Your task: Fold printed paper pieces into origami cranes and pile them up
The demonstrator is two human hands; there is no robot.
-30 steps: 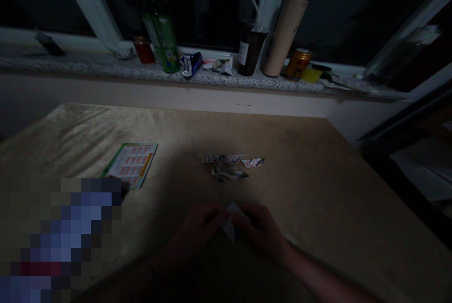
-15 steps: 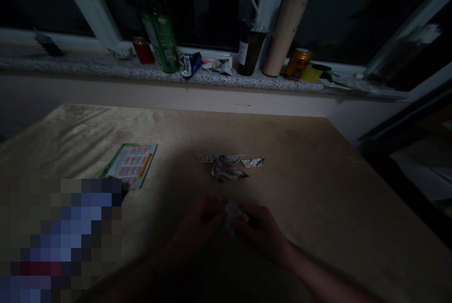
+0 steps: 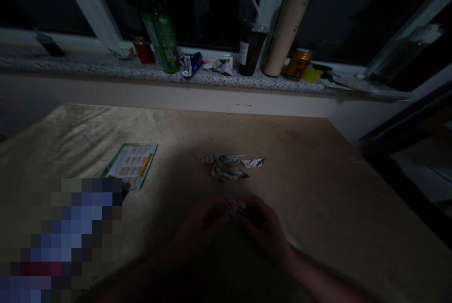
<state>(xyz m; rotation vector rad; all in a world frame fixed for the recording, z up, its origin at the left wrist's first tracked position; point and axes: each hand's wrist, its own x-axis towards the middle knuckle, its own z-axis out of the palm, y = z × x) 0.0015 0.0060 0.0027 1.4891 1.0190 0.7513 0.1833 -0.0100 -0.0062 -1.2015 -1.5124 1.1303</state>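
In dim light my left hand [image 3: 205,223] and my right hand [image 3: 263,225] meet low over the brown table [image 3: 318,176], fingers pinched together on a small folded piece of printed paper [image 3: 233,205] held between them. Just beyond the hands lies a small pile of several folded paper pieces [image 3: 228,166] of the same print. A printed sheet with a green border [image 3: 132,164] lies flat to the left of the hands.
A stone windowsill [image 3: 106,70] runs along the back with a green bottle [image 3: 164,39], a red jar [image 3: 143,49], a dark bottle [image 3: 249,49], a tall beige tube [image 3: 287,30], an orange can [image 3: 298,64] and wrappers. The table's right edge drops to dark floor.
Both hands moved slightly away from me toward the pile. The paper between them has been worked smaller and shows less white than before.
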